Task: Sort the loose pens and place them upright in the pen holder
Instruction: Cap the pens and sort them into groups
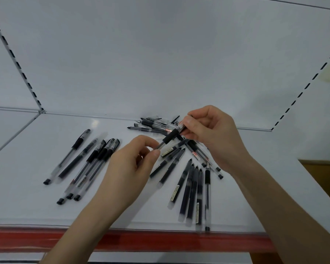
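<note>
left hand (130,168) and right hand (213,138) each pinched an end of the clear, black-gripped plastic pen (169,138), which seemed best held level while choosing its pile.

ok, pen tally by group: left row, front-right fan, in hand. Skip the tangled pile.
left row: 5
front-right fan: 5
held pen, pinched between left hand and right hand: 1
Total: 11, with the tangled pile not counted.
</note>
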